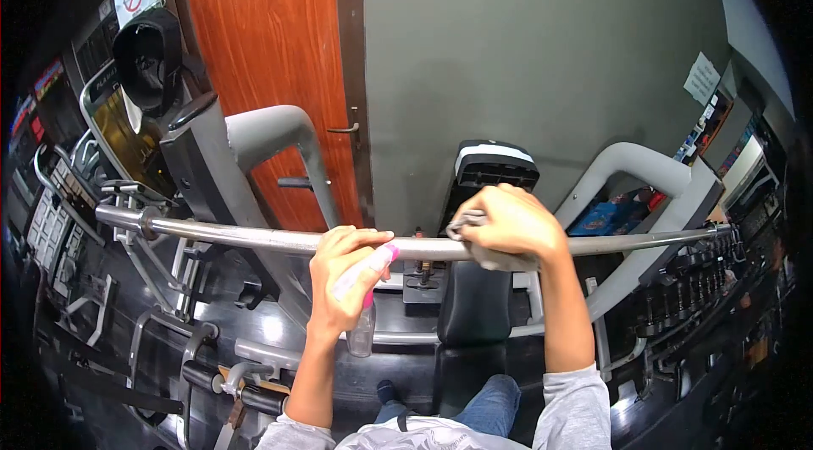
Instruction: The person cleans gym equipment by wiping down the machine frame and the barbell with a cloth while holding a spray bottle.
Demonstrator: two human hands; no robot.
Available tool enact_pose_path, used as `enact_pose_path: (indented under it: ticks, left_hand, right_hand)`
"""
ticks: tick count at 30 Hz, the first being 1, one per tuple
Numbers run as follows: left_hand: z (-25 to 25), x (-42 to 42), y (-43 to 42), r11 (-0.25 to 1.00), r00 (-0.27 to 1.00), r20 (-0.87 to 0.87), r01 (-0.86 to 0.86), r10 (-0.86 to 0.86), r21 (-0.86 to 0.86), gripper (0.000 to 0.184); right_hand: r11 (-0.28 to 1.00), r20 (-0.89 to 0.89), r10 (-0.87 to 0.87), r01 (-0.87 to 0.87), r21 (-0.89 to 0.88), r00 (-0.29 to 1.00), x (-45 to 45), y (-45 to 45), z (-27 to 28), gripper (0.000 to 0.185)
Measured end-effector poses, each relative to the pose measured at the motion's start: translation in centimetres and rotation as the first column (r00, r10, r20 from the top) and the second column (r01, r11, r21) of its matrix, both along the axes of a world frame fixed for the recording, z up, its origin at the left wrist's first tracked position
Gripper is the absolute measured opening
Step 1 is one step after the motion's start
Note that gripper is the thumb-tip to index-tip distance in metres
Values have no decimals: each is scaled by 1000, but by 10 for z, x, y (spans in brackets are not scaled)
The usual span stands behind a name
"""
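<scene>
A long metal barbell bar (pixel 229 235) runs across the view at the height of my hands. My left hand (pixel 345 276) is wrapped round a clear spray bottle (pixel 362 333) with a pink and white nozzle, its fingertips at the bar. To the right, my right hand (pixel 512 221) grips a grey cloth (pixel 501 259) against the bar, and part of the cloth hangs below it. Under the bar, between the machine's arms, is a black padded bench (pixel 475 304).
Grey machine frames rise at the left (pixel 267 124) and right (pixel 639 159). Behind stand a wooden door (pixel 262 35) and a grey wall (pixel 525 44). A dumbbell rack (pixel 677 298) is at the right, and more gym equipment fills the left.
</scene>
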State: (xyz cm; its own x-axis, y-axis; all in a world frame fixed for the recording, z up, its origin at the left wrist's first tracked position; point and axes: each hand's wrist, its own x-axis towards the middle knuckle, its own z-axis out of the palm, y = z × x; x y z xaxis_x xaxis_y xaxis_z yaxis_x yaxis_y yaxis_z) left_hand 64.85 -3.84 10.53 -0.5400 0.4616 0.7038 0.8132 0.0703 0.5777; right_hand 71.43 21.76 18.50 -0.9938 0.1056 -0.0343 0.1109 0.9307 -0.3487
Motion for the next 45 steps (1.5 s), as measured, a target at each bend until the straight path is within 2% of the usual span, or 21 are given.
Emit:
enact_pose_path:
  ticks: [1, 2, 4, 5, 9, 14, 18, 21, 22, 26, 28, 30, 33, 37, 38, 39, 40, 41, 42, 43, 45]
  left_hand:
    - [-6, -3, -1, 1000, 1000, -7, 11, -12, -23, 37]
    - [-5, -2, -1, 1000, 1000, -4, 15, -15, -17, 37]
    - [-1, 1, -1, 990, 999, -24, -45, 43, -133, 37]
    - [-5, -1, -1, 990, 999, -28, -27, 24, -140, 38]
    - [-5, 0, 0, 987, 998, -50, -32, 24, -157, 43]
    - [-6, 4, 5, 986, 996, -63, -71, 62, -149, 44]
    - [-4, 6, 10, 985, 994, -32, -111, 108, -131, 43]
    - [-6, 7, 13, 984, 989, -37, -148, 145, -98, 40]
    - [-7, 8, 15, 980, 985, -43, -170, 167, -100, 40]
    - [-17, 11, 21, 965, 966, -33, -257, 256, -53, 55]
    - [-15, 13, 15, 974, 976, -2, -218, 218, -58, 58]
    - [-9, 20, 20, 962, 956, 111, -267, 273, -65, 59]
    - [-7, 23, 25, 948, 943, 98, -313, 317, -52, 56]
    - [-6, 23, 35, 930, 917, 172, -367, 361, 5, 48]
    - [-6, 23, 35, 926, 912, 173, -378, 371, 9, 48]
    - [-10, 19, 34, 950, 920, 272, -307, 282, 51, 48]
    - [-10, 18, 33, 967, 915, 360, -234, 184, 102, 47]
    - [-10, 17, 31, 957, 915, 307, -287, 261, 42, 46]
    - [-8, 19, 32, 959, 918, 305, -279, 255, 40, 46]
    - [-4, 23, 34, 964, 918, 323, -260, 228, 57, 47]
    - [-5, 24, 33, 963, 919, 307, -267, 246, 28, 49]
  right_hand:
    - [997, -13, 77, -77, 21, 997, -13, -7, -4, 34]
    - [992, 62, 95, -89, -89, 994, -22, -14, -2, 34]
    - [974, -31, 161, -164, -158, 986, -36, -32, -6, 34]
    - [977, 29, 151, -144, -158, 988, -36, -36, -2, 34]
    - [979, -45, 133, -138, -147, 990, -9, -26, 0, 33]
    - [998, -69, 9, -4, 68, 998, 43, 3, 18, 22]
    - [999, -209, 5, 5, 49, 978, 67, 16, 11, 22]
    - [983, -416, 152, -96, 154, 897, 63, 12, -10, 21]
    - [977, -475, 196, -128, 172, 858, 59, 7, -14, 30]
    - [925, -544, 380, -297, 237, 749, 36, -10, -31, 35]
    - [894, -601, 448, -347, 284, 662, 21, -23, -39, 29]
    - [860, -489, 508, -381, 341, 709, 21, -26, -32, 22]
    - [838, -460, 544, -428, 338, 702, 33, 2, -29, 13]
    - [798, -392, 599, -481, 363, 698, 66, 47, -31, 14]
    - [831, -439, 555, -446, 333, 706, 70, 53, -40, 16]
    - [863, -484, 504, -407, 299, 715, 76, 55, -49, 26]
    - [862, -485, 507, -409, 301, 712, 81, 55, -54, 26]
    - [871, -585, 480, -435, 228, 653, 87, 53, -60, 29]
    - [873, -679, 435, -462, 156, 591, 92, 49, -68, 31]
    - [889, -693, 355, -457, 42, 627, 98, 40, -80, 38]
    - [813, -669, 139, -470, -344, 730, 107, 15, -115, 35]
